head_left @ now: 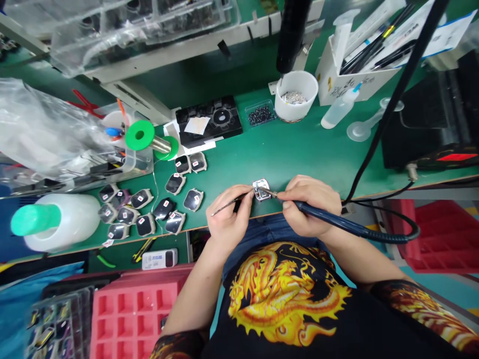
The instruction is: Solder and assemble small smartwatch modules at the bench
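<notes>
My right hand (310, 205) grips a soldering iron with a dark blue handle (322, 214), and its cord runs off to the right. Its fine tip touches a small silver metal part (261, 189) lying on the green bench mat (284, 154). My left hand (228, 214) holds slim pointed tweezers (232, 203), their tips reaching that same part. Several dark watch-shaped device bodies (164, 209) with red-marked labels lie in a group left of my left hand. A green solder wire spool (139, 135) rests beyond them.
At the back stand a white cup of metal bits (295, 97), a small tray of dark parts (261, 113), a black jig (209, 119) and a white box of tools (355, 75). A white bottle with a green cap (56, 222) lies left. Red foam trays (130, 314) sit below the bench.
</notes>
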`<state>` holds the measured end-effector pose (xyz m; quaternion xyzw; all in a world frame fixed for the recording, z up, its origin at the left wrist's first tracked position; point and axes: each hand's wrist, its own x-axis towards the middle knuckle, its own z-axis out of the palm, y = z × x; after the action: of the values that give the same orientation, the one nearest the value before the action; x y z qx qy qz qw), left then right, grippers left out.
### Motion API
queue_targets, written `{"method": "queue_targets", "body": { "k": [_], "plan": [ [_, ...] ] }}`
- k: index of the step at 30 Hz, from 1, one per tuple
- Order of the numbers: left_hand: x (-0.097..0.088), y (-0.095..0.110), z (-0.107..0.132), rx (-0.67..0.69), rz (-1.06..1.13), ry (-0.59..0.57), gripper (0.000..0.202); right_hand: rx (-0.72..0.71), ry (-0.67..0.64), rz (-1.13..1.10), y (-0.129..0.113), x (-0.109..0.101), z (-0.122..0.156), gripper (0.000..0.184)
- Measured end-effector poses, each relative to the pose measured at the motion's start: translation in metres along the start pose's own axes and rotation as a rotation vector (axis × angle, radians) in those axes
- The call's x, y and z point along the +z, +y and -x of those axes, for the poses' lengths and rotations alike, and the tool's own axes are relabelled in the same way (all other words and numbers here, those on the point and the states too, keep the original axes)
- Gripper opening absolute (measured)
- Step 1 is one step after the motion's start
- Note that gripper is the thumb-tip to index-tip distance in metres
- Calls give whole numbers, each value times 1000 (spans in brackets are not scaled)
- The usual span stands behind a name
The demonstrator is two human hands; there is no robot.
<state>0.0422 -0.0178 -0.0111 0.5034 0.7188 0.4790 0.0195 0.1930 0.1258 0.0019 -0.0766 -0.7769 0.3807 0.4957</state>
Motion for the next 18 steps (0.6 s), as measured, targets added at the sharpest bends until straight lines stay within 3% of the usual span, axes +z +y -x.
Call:
{"method": "queue_targets", "body": {
  "k": [18],
  "plan": [
    [0,0,0,16,2,5,14,12,-26,32,2,4,4,16]
  ]
}}
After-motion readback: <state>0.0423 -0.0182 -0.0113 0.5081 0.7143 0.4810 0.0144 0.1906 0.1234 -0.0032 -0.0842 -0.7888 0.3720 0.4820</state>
